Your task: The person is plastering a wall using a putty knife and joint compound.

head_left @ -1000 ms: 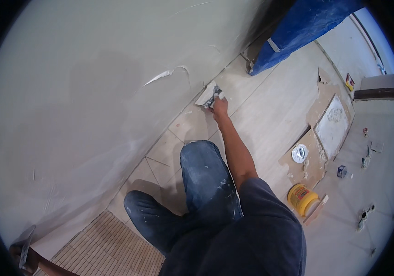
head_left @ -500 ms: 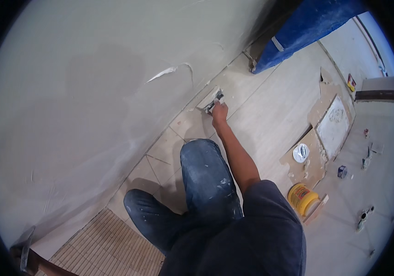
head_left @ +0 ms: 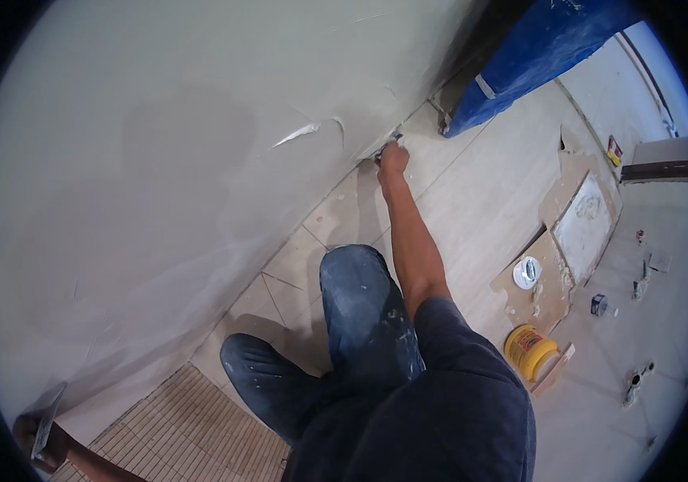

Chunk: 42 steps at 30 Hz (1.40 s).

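Observation:
With my right arm stretched out ahead, my right hand (head_left: pixel 394 159) is closed on a flat finishing trowel (head_left: pixel 395 140). Its blade is at the foot of the pale wall (head_left: pixel 175 185), where wall meets tiled floor (head_left: pixel 360 193); my hand hides most of the tool. A curved white streak of wet-looking filler (head_left: pixel 302 132) shows on the wall. Far at the lower left, my left hand (head_left: pixel 32 438) grips a second flat metal blade (head_left: pixel 48 422), seen nearly edge-on beside the wall; its exact kind cannot be told.
A blue sheet-covered object (head_left: pixel 512 72) stands ahead by the wall. To my right are torn cardboard (head_left: pixel 557 265), a white board (head_left: pixel 581 225), a round white lid (head_left: pixel 527 272) and a yellow tub (head_left: pixel 530 350). Slatted brown matting (head_left: pixel 191 422) lies near my left knee.
My right hand has moved the trowel farther ahead and in to the wall's base. My left hand has shifted only slightly, still gripping its blade.

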Available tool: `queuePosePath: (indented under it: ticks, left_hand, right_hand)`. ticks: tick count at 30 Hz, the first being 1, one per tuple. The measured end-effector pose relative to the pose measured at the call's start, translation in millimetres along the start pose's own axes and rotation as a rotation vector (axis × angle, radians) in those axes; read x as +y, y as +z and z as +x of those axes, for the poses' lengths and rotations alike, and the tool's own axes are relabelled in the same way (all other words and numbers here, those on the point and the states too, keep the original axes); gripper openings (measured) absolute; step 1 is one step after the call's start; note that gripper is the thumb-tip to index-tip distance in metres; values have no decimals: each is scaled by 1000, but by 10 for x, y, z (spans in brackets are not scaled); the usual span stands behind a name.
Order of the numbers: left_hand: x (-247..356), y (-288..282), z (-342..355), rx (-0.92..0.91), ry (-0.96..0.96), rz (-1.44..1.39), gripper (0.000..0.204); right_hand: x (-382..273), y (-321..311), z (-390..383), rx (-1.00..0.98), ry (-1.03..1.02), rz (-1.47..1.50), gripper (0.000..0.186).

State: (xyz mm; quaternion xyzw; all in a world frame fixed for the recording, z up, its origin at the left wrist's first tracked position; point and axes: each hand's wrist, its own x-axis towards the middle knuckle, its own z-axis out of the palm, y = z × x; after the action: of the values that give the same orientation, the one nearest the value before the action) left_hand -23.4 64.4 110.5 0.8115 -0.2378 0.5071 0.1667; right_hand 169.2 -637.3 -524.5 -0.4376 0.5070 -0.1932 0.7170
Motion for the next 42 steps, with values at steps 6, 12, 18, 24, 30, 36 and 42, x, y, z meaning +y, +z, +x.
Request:
queuePosePath:
  ticks: [6, 12, 18, 24, 30, 36, 42]
  left_hand:
    - [480, 413, 87, -14, 10, 140, 38]
    - [493, 592, 86, 66, 240, 134, 24]
    - [267, 472, -19, -35, 133, 38, 33]
    - [243, 443, -8, 86, 268, 183, 31]
    - [24, 136, -47, -118, 115, -166, 10]
    - [-87, 44, 13, -144, 145, -300, 15]
    - [254, 343, 25, -57, 39, -97, 23]
  right_hand:
    - [-1207, 130, -474, 56, -372, -39, 33]
    - [-1991, 395, -2400, 97, -1081, -314, 44]
    - [-1913, 46, -3562, -384, -1524, -313, 51]
    - [-1125, -514, -2093, -69, -850, -321, 25]
    - [106, -447, -551, -25, -201, -102, 35]
    - [548, -85, 153, -36, -92, -123, 35]
    - [53, 52, -278, -36, -42, -163, 35]
